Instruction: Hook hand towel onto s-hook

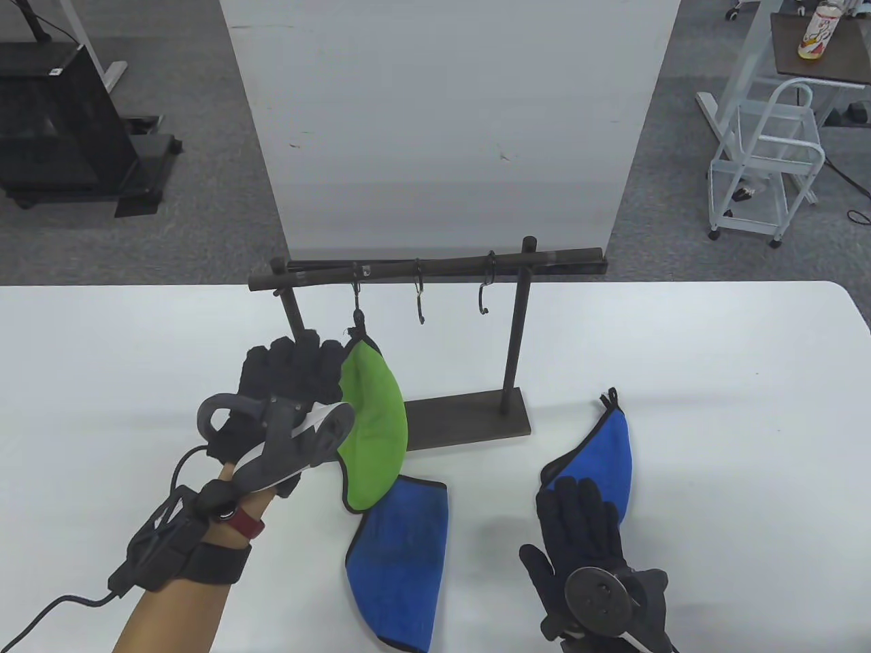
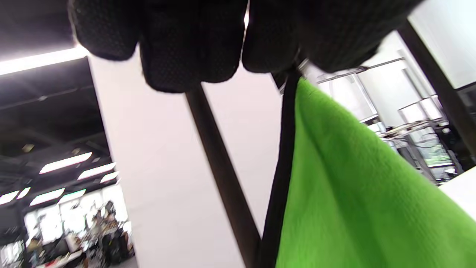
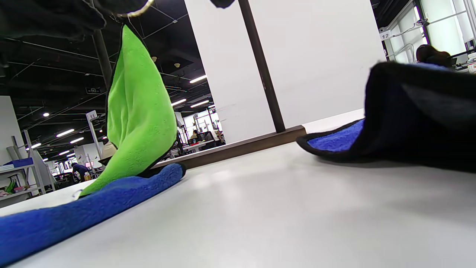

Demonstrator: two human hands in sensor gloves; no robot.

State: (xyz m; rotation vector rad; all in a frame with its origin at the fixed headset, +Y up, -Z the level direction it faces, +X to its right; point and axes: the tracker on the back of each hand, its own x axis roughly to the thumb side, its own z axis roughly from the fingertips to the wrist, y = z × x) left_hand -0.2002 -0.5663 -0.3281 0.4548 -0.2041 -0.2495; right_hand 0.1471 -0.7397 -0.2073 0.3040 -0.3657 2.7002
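- Office floor w/ grey carpet behind; big white board (image 1: pixel 449 122) stands at the far edge of the white table (image 1: pixel 714 381), matte and smooth.
- Dark rack (image 1: pixel 435 266): rough stick-like crossbar on two uprights, flat slab base. Three thin wire s-hooks hang off the bar: left s-hook (image 1: pixel 356 299), middle s-hook (image 1: pixel 420 299), right s-hook (image 1: pixel 484 294). Middle + right are bare.
- Blue towel (image 1: pixel 401 564) lies flat nr table front, plush microfibre, black piping, rounded-wedge shape. Second blue towel (image 1: pixel 602 442) lies to the right of the rack base.
- Green towel (image 1: pixel 374 428): same fleece + black trim, hangs as a folded wedge, top corner w/ black loop right at the left s-hook's lower end; bottom tip drapes onto the first blue towel.
- Left hand (image 1: pixel 292 381): fingers curled together up at the green towel's top corner, seems to pinch it; wrist view shows fingertips (image 2: pixel 186 56) bunched at the trim. Can't tell if the loop is fully seated.
- Right hand (image 1: pixel 585 524): lies flat, fingers spread, on the second blue towel's near end, not gripping it.
- Step, my read: green one being hooked or just hooked. Next: confirm loop over the hook tip, let go w/o dragging it off, then lift a blue towel by its loop corner to the middle hook.
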